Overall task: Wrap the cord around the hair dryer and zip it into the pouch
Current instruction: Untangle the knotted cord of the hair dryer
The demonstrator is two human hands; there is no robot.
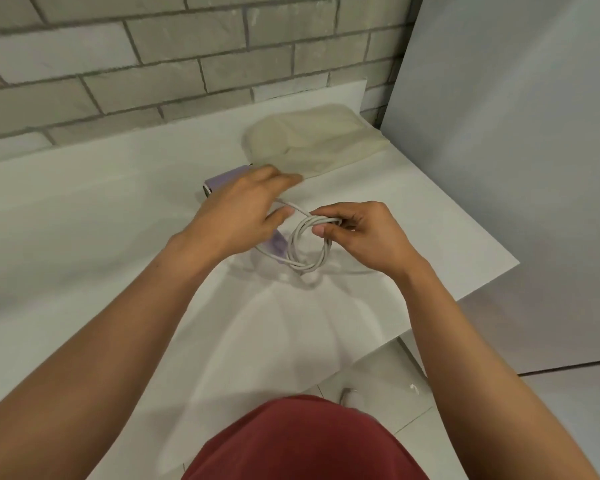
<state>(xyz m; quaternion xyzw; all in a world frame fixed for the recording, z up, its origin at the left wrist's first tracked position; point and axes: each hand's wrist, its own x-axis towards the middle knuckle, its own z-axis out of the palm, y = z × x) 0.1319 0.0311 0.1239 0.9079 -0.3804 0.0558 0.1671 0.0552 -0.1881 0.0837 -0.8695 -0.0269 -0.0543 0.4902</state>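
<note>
The person is standing at a white counter [84, 220], and the job is looking to be at the cord stage. The right hand [364, 233] is pinching the white cord [309, 266] at the far side of a coil of several loops, with the thumb on the near side and curled fingers behind. The coil is spreading from that grip back towards the person.

The left hand [243, 209] is hovering just left of the coil, over the lilac hair dryer [222, 180]. Its fingers are reaching forward and blurring, and a single strand of cord is running from the coil past its thumb. Whether this hand is gripping that strand or only brushing it cannot be told.

The dryer is lying on the counter, mostly hidden under the left hand. One lilac end is showing beyond the knuckles, and a bit more is showing between the two hands, beside the coil.

So the cord is being gathered, but in a loop beside the dryer, not visibly round its body. The beige pouch [312, 140] is lying flat beyond both hands, apart from the dryer and holding nothing that shows. Its zip is not visible. Securing the cord, putting the dryer in the pouch and zipping it are all not yet done.
</note>
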